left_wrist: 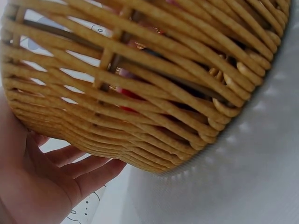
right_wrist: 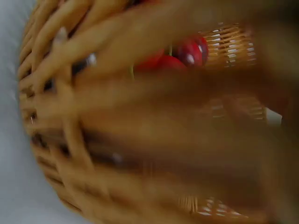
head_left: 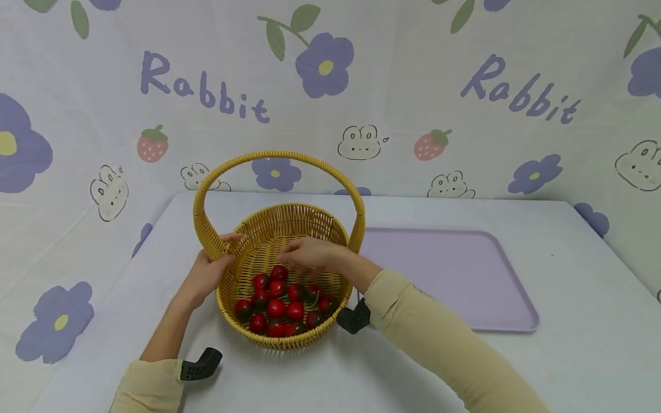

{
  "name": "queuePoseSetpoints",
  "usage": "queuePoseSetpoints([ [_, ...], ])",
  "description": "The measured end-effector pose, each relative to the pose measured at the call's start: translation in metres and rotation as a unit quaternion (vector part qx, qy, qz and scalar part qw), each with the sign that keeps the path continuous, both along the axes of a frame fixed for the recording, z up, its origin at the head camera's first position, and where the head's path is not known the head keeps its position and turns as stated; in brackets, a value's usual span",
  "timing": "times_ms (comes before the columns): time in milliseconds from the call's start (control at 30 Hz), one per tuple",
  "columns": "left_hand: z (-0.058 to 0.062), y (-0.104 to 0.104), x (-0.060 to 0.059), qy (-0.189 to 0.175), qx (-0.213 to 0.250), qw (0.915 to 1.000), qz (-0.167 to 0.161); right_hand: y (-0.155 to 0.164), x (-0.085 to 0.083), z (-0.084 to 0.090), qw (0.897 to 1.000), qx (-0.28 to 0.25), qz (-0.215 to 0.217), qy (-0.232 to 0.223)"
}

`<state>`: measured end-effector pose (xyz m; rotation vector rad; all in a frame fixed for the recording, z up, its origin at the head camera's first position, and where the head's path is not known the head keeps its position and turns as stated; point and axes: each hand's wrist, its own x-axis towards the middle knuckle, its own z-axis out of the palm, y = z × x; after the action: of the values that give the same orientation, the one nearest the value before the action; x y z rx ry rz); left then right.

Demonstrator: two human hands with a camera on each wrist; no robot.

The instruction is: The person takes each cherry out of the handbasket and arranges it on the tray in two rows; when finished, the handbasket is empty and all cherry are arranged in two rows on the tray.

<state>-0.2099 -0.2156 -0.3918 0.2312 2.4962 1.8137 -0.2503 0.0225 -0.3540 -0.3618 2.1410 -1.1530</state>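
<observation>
A yellow woven wicker basket (head_left: 281, 341) with a tall arched handle stands on the white table. Several dark red cherries (head_left: 276, 308), some with green stems, lie in its near half. My left hand (head_left: 209, 272) grips the basket's left rim at the foot of the handle; in the left wrist view, fingers (left_wrist: 100, 177) of this hand lie against the outside of the weave. Over the cherries, inside the basket, hangs my right hand (head_left: 315, 255), fingers loosely bent and blurred, with nothing visible in them. The right wrist view is blurred by the near basket wall (right_wrist: 70, 116).
A flat lilac tray (head_left: 439, 275) lies right of the basket, beneath and behind the right forearm. Behind the table hangs a white cloth (head_left: 392, 86) printed with flowers, rabbits and lettering. Black wrist mounts (head_left: 201, 364) sit at both sleeves.
</observation>
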Motion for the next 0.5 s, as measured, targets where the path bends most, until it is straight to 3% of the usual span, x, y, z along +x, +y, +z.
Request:
queuePoseSetpoints([
  [267,-0.001,-0.001,0.0,0.005,0.001,1.0,-0.001,-0.009,0.001,-0.006,0.999,0.02,0.015,0.023],
  [500,-0.002,-0.001,-0.001,0.008,0.006,0.9999,-0.004,-0.012,0.002,0.007,0.998,0.047,0.038,0.018],
])
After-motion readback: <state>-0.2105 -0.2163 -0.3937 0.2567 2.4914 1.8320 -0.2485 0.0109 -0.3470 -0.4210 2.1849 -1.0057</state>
